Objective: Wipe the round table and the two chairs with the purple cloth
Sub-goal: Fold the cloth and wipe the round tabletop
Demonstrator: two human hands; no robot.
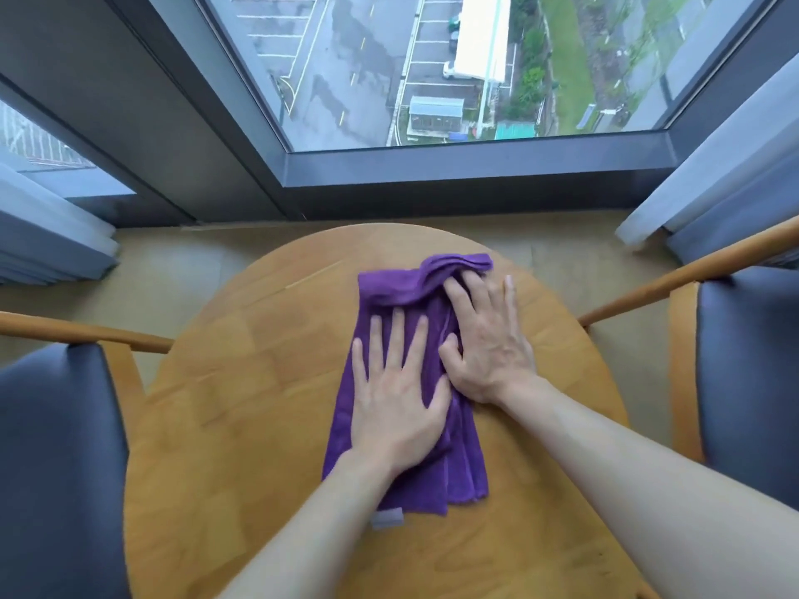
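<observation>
The counter (225, 382) is light wood with a smooth, faintly satin finish. The purple cloth (458, 469) looks soft, matt and plush, with a grey label. Both chairs (56, 447) (752, 373) have pale wooden frames and smooth, slightly glossy dark upholstery like leather.

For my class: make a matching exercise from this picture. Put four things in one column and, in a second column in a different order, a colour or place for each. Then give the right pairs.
Things
1. cloth
2. round table
3. left hand
4. window

Descriptions
A. light wood, under the cloth
B. beyond the table, looking down on a road
C. purple, spread across the middle of the table
D. flat on the cloth, fingers spread

Right pairs: 1-C, 2-A, 3-D, 4-B
</observation>
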